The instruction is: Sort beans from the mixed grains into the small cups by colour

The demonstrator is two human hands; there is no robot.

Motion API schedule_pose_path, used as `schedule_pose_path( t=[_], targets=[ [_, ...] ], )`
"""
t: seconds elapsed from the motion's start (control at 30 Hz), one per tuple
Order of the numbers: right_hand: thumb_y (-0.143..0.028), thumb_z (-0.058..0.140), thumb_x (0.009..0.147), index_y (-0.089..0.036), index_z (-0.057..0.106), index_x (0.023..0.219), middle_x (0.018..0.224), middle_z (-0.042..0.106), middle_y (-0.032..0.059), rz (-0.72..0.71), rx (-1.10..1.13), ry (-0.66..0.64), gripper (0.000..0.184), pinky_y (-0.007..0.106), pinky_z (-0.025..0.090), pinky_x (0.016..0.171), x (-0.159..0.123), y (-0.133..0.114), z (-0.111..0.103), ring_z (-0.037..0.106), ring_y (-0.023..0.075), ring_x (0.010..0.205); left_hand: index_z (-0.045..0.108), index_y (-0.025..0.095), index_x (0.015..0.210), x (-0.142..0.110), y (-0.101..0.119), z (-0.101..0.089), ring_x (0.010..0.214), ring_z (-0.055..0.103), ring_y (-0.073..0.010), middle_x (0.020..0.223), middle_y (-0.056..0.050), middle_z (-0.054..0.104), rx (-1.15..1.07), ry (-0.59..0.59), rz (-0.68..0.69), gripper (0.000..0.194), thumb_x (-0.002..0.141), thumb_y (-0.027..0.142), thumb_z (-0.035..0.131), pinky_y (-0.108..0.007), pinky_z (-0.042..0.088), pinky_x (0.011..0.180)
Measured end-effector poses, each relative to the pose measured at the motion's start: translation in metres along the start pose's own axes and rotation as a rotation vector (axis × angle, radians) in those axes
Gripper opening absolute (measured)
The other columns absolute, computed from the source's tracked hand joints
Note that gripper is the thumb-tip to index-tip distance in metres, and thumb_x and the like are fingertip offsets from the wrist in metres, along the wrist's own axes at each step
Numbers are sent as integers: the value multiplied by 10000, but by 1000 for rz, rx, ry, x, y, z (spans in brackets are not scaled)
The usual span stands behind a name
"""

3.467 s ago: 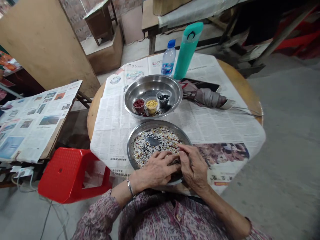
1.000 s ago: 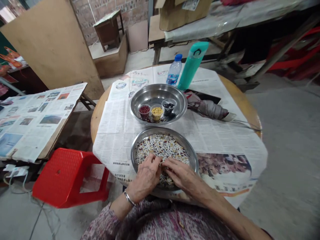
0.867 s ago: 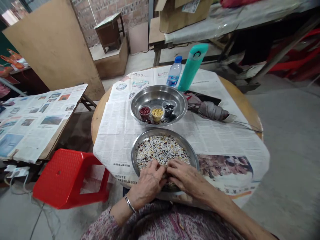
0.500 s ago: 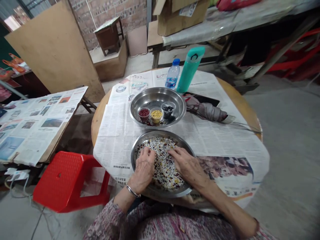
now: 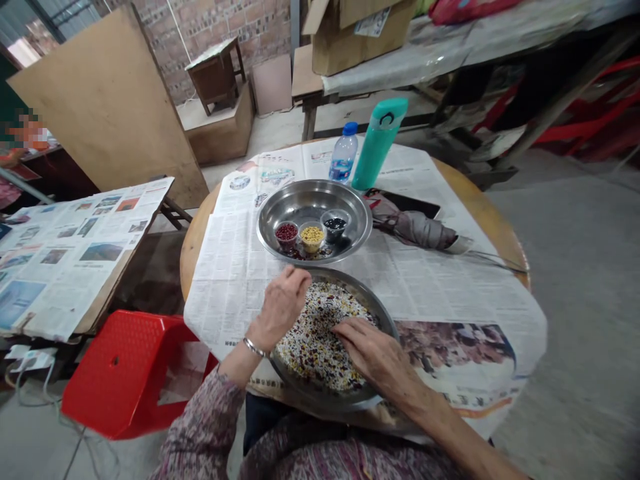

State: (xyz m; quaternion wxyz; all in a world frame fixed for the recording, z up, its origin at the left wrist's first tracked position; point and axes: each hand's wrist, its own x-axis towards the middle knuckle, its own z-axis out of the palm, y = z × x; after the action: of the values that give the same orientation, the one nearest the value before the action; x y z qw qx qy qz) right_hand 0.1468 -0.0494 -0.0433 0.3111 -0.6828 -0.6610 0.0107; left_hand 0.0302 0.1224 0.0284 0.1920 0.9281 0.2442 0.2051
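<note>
A steel basin (image 5: pixel 387 317) in front of me holds white grains mixed with dark red, yellow and black beans (image 5: pixel 320 347). My left hand (image 5: pixel 284 300) is raised over the basin's left rim, its fingertips pinched together; whatever is between them is too small to make out. My right hand (image 5: pixel 373 350) reaches in from the right, fingers bent and fingertips at the mixture, hiding what they touch. Beyond stands a second steel basin (image 5: pixel 300 193) with three clear cups: red beans (image 5: pixel 287 233), yellow beans (image 5: pixel 312 237) and black beans (image 5: pixel 335 225). Loose beans lie beside the cups.
Behind the far basin stand a water bottle (image 5: pixel 344 153) and a teal flask (image 5: pixel 380 143). A folded grey umbrella (image 5: pixel 420 228) and a dark phone (image 5: pixel 413 202) lie to the right. Newspaper (image 5: pixel 225 267) covers the round table. A red stool (image 5: pixel 117 373) stands at left.
My left hand has lifted out of the mixture and moved up and left to the near basin's rim, fingers pinched. My right hand stays in the basin. The near basin has shifted slightly.
</note>
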Motion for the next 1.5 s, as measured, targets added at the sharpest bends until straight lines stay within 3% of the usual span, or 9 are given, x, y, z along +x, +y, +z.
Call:
schedule_pose_path(
  t=[0.13, 0.3, 0.83, 1.0, 1.07, 1.2, 1.27, 1.4, 1.5],
  targets=[
    [-108, 468, 940, -199, 631, 985, 924, 693, 44, -1, 5, 49, 192, 298, 538, 783, 4, -2, 2, 660, 175, 862, 630, 188, 977, 57, -24, -10, 853, 576, -144, 957, -35, 622, 152, 150, -51, 166, 996, 163, 467, -270, 491, 796],
    [-127, 476, 950, -207, 627, 1004, 897, 701, 33, -1, 34, 92, 180, 299, 546, 811, 1, -1, 2, 668, 167, 855, 672, 195, 907, 97, -49, -10, 941, 545, -188, 950, -52, 641, 367, 18, -163, 212, 956, 116, 481, -296, 464, 834],
    [-105, 494, 930, -184, 645, 998, 898, 714, 39, 48, 75, 98, 183, 308, 546, 822, 1, -4, -1, 672, 168, 850, 688, 166, 902, 117, -53, -8, 895, 583, -172, 928, -63, 664, 405, -71, -174, 276, 988, 165, 425, -282, 444, 836],
    [-138, 500, 940, -192, 651, 972, 882, 717, 31, 94, 78, 151, 163, 295, 538, 783, 2, -5, -2, 674, 162, 822, 641, 149, 1017, 82, -28, -17, 922, 575, -142, 996, -58, 647, 285, 41, -60, 264, 1035, 203, 383, -267, 449, 868],
    [-148, 492, 944, -196, 652, 978, 892, 721, 34, 129, 95, 174, 170, 299, 539, 799, 2, -4, -2, 676, 161, 832, 617, 156, 1010, 47, -15, -18, 849, 569, -128, 977, -44, 636, 216, -54, -24, 258, 1043, 224, 369, -256, 466, 794],
    [-179, 473, 956, -207, 650, 993, 917, 718, 42, 175, 109, 170, 184, 316, 544, 826, 1, -5, -2, 670, 168, 853, 602, 189, 943, -37, 0, -12, 820, 571, -147, 917, -27, 611, 244, -429, -59, 202, 1005, 152, 413, -271, 484, 745],
    [-196, 473, 951, -201, 648, 1053, 1003, 703, 77, 198, 30, 158, 203, 359, 537, 881, 2, -5, -2, 650, 205, 948, 594, 194, 974, -66, 2, -8, 937, 557, -191, 995, -45, 601, 328, -444, -115, 163, 969, 114, 452, -302, 491, 788],
    [-200, 498, 907, -181, 556, 1297, 1301, 593, 164, 235, -221, 80, 394, 466, 510, 930, 16, -3, 4, 534, 314, 1179, 567, 198, 1050, -85, 7, 4, 1117, 486, -234, 1253, -84, 518, 382, -355, -235, 216, 934, 62, 445, -335, 493, 854],
    [-195, 518, 884, -177, 546, 1300, 1295, 598, 172, 219, -294, 32, 417, 436, 519, 863, 32, -1, 13, 543, 314, 1133, 537, 210, 1124, -79, 16, 16, 1069, 511, -207, 1190, -74, 527, 284, -342, -240, 296, 915, 28, 433, -345, 481, 911]
  ],
)
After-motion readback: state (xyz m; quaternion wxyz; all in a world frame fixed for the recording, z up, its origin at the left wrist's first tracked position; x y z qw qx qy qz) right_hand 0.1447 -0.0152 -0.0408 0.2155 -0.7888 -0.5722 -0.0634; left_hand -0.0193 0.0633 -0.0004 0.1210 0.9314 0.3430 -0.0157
